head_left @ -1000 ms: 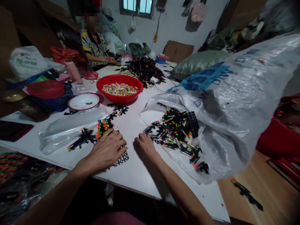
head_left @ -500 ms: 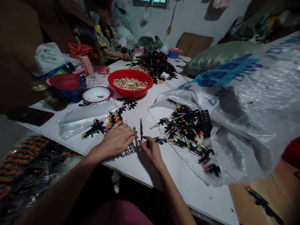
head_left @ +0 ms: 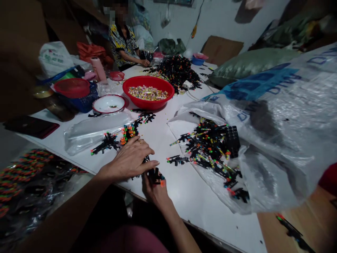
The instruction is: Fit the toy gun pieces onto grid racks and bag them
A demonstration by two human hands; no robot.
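My left hand lies near the table's front edge, fingers stretched forward and thumb reaching right. Under it is a black lattice piece, mostly covered by the hand. Just to the right, my right hand grips a small black toy gun with an orange tip, close under my left thumb. Orange and green small parts stand in a cluster beyond my left fingers. More black toy guns lie left of them. Another toy gun rests to the right of my hands.
A heap of toy guns spills from a large plastic sack on the right. Ahead stand a red basin of small colourful pieces and a white bowl. A co-worker sits at the far side, near a bigger pile.
My right hand has moved left and toward me, bringing the toy gun from upright beside the left hand to below its thumb. The left hand stays nearly in place, its thumb now stretched out.
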